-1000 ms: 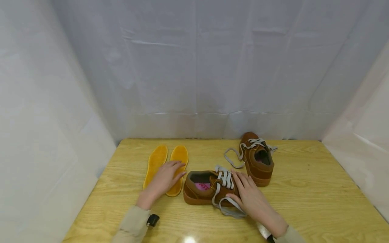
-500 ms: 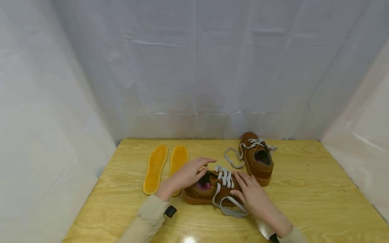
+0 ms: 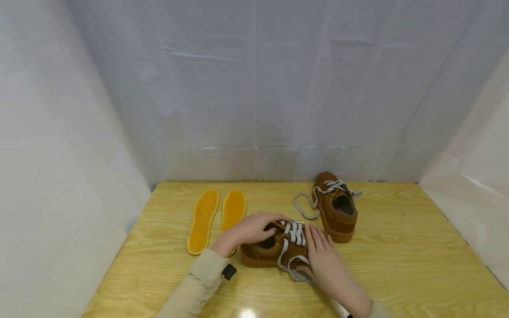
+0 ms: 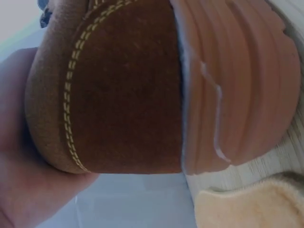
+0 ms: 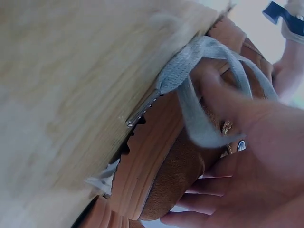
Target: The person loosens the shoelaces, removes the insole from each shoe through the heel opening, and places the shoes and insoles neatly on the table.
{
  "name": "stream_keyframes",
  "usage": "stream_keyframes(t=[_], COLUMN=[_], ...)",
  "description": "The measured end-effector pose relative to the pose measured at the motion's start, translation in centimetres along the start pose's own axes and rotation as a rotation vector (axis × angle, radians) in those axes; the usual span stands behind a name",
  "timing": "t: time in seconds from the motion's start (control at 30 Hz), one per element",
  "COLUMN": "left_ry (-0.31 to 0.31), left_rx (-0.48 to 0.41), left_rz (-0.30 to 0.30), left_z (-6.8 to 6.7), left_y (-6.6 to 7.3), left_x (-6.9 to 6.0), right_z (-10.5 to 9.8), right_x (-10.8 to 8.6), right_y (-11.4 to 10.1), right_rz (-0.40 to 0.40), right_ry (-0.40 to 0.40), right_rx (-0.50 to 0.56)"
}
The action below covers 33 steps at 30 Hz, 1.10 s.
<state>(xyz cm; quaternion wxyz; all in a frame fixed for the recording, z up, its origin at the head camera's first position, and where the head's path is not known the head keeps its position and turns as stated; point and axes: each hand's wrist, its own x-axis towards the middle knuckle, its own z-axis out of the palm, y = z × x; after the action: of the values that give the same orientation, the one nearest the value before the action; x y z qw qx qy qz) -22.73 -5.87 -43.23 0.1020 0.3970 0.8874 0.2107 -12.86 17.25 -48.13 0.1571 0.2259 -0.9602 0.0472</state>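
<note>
A brown shoe (image 3: 260,256) with grey laces (image 3: 295,234) lies sideways on the wooden table, toe to the right. At its opening, my left hand (image 3: 254,227) grips the collar, thumb going in and fingers along the far side. My right hand (image 3: 327,265) holds the toe, with the thumb on the near side and fingers over the top. In the right wrist view a loose lace (image 5: 183,66) with a metal tip hangs beside the thumb. The left wrist view shows the heel (image 4: 126,95) close up, hiding most of the left hand's fingers.
Two yellow insoles (image 3: 203,221) lie side by side left of the shoe, the right one partly behind the left hand. A second brown shoe (image 3: 338,212), laces trailing, stands behind the right hand. White sheeting (image 3: 254,88) encloses the table's back and sides.
My left hand has moved right from above the insoles to the shoe's opening and taken hold there. The right hand has shifted slightly on the toe.
</note>
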Motion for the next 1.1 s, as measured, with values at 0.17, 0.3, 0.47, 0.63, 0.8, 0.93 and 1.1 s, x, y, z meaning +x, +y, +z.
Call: stream_keyframes(t=[0.17,0.3,0.47,0.63,0.8,0.93,1.1], left_ry=[0.02,0.04,0.08,0.119,0.177,0.22,0.29], left_rx=[-0.011,-0.034,-0.056,-0.063,-0.089,-0.109,-0.097], left_rz=[-0.019,-0.045,-0.069,-0.136,-0.224,-0.274,-0.286], left_z=[-0.2,-0.2,0.0,0.6,1.4,2.0,2.3], left_y=[0.4,0.8,1.1,1.9,3.5,5.0,5.7], left_x=[-0.6,-1.6,-2.6,-3.2,-4.0,-4.8,-5.3], right_z=[0.4,0.6,0.5,0.5,0.5,0.4,0.5], right_x=[0.3,0.6,1.2,2.1,2.9,3.4,3.4], right_y=[0.0,0.3,0.8,1.9,3.2,3.7,4.0], right_rz=[-0.036,-0.071,-0.133,-0.189,-0.22,-0.214,-0.168], right_ry=[0.064,0.043,0.011,-0.018,-0.003,0.004,-0.005], right_rx=[-0.066,-0.035,-0.017,0.002,-0.011,-0.036,0.015])
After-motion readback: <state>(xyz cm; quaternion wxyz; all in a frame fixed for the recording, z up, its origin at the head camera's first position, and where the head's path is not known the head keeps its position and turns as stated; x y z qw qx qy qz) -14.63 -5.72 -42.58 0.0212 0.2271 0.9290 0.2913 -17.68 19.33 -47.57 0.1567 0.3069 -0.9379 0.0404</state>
